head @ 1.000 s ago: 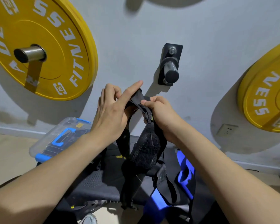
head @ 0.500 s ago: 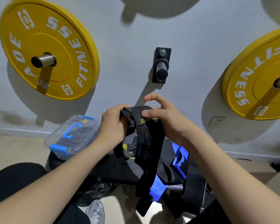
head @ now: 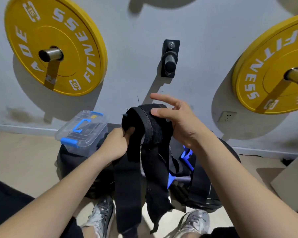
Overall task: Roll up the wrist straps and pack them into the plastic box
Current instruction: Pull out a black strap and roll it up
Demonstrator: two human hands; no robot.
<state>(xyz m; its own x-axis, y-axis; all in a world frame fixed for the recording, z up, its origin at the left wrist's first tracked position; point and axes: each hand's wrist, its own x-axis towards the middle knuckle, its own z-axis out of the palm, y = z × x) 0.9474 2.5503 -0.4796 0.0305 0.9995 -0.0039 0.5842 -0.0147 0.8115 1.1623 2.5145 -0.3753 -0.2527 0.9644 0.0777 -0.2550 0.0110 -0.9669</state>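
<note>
Strap: a black wrist strap [head: 145, 134] is held up between both hands, draped over at the top, two long tails hanging loose below the fingers toward the shoes [head: 100, 219].
Left hand: left hand [head: 116, 145] is closed in a fist around one fold of the strap, thumb pressed against the webbing.
Right hand: right hand [head: 177, 122] is held against the far side; thumb laid flat on the top fold, index finger lifted and spread clear, the other fingers hidden behind the webbing.
Box: the plastic box [head: 82, 128], clear with blue latches, is seen just beyond the left knuckles; lid appears shut, dark contents dimly visible, not identifiable.
Progress: judged early. No finished roll is seen; this strap is mostly unrolled. More dark strapping is heaped below the fingers on a black bag [head: 204, 186]. Rolling and packing are left.
Writing: "FITNESS" is read on the left yellow plate [head: 50, 40], with "ADE"; "FITNESS" again on the right plate [head: 271, 69]. No lettering legible on the strap.
</note>
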